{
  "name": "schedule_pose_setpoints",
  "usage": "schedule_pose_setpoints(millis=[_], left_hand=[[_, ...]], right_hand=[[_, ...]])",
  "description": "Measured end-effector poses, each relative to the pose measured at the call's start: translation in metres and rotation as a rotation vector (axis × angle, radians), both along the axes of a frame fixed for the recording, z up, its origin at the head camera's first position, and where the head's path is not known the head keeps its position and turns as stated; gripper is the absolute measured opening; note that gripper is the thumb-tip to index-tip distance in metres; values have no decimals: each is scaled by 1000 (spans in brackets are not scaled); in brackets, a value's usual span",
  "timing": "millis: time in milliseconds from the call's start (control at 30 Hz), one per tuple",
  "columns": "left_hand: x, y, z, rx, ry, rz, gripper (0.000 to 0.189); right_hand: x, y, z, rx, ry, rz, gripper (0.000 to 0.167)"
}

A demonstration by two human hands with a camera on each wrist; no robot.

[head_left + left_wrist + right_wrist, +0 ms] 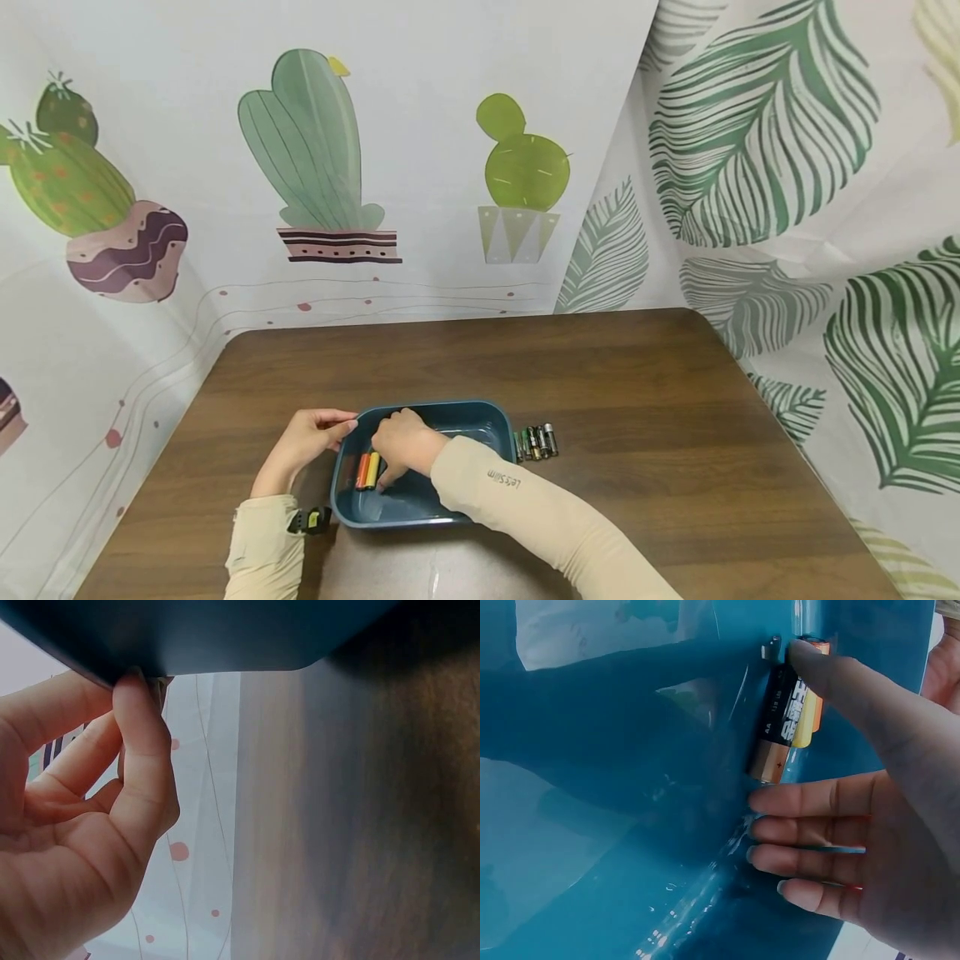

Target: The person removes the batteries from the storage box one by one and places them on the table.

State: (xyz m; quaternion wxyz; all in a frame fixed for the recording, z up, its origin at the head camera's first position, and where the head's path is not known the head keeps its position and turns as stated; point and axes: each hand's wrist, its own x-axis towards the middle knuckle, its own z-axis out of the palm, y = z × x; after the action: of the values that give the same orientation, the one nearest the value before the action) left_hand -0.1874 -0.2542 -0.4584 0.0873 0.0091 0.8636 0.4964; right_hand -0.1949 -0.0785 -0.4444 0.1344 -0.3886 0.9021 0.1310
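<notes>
A dark blue rectangular box (420, 523) stands on the table, its top uncovered. My left hand (303, 440) pinches its left rim at the far corner; in the left wrist view the thumb and fingers meet at the box edge. Inside, by the left wall, an orange battery (363, 471) and a yellow battery (372, 470) lie side by side. Beside them is a black AA battery (782, 709) with a copper end. My right hand (405, 442) reaches into the box and spans this battery lengthwise, thumb at one end and index fingertip right at the other.
Just right of the box, several batteries (536, 442) lie in a row on the brown wooden table (637, 392). A printed cloth with cactuses (322, 150) hangs behind the table. A pale surface (420, 567) shows in front of the box.
</notes>
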Motion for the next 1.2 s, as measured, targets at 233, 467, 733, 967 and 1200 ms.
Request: schedule_pose_setpoints(millis=[233,467,733,967,1200], left_hand=[[-1,0,-2,11,-2,1,27],[-1,-1,-3,4,-5,-1,27],[0,0,-1,16,5,-6,27],[-1,1,-1,14,1,1,26],[1,1,1,22,-4,4,27]], right_hand=[[2,-1,0,35,10,-14,61],[2,-1,0,40,2,-12,54],[3,1,3,58,-9,-13,53],[6,6,11,75,-17,-13,52],[8,11,18,73,14,41,52]])
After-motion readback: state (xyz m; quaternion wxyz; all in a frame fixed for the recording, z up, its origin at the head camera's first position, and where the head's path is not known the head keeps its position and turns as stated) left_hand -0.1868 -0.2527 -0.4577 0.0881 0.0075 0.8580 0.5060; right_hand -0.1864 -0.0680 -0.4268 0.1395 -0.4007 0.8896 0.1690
